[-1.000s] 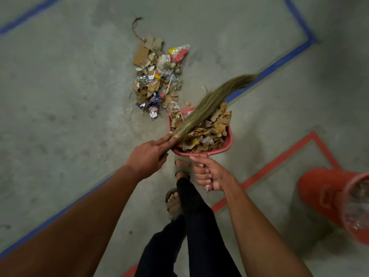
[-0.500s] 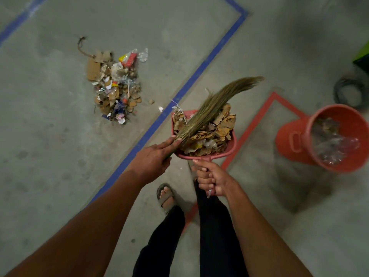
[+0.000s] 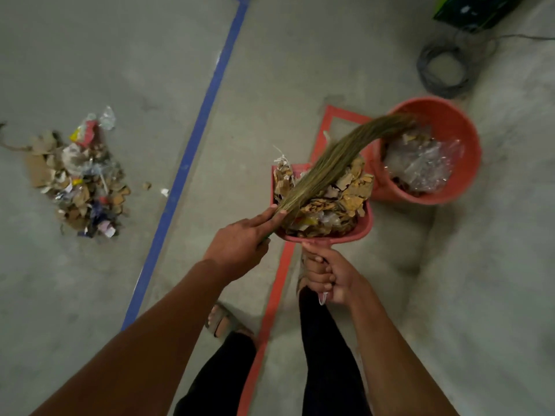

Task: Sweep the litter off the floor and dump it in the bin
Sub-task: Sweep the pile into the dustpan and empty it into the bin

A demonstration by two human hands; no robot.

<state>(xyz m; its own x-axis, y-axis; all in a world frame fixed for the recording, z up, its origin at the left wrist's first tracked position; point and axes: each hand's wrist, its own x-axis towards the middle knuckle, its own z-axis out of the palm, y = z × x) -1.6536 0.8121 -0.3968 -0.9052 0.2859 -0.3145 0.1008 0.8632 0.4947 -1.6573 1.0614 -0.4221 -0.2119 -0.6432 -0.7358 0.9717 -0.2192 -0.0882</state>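
My right hand grips the handle of a red dustpan heaped with cardboard scraps and wrappers. My left hand holds a grass broom by its base, two fingers stretched along it, and the bristles lie across the load. The broom's tip reaches over the rim of the red bin, which stands just right of the pan and holds clear plastic and scraps. A pile of litter stays on the floor at the left.
A blue tape line and a red tape line run across the concrete floor. A coil of dark cable lies behind the bin, beside a dark box. My legs and a sandalled foot show below.
I have turned and stepped right with the loaded dustpan. The bin has come from the frame's right edge to just beside the pan, and the litter pile has slid off to the left.
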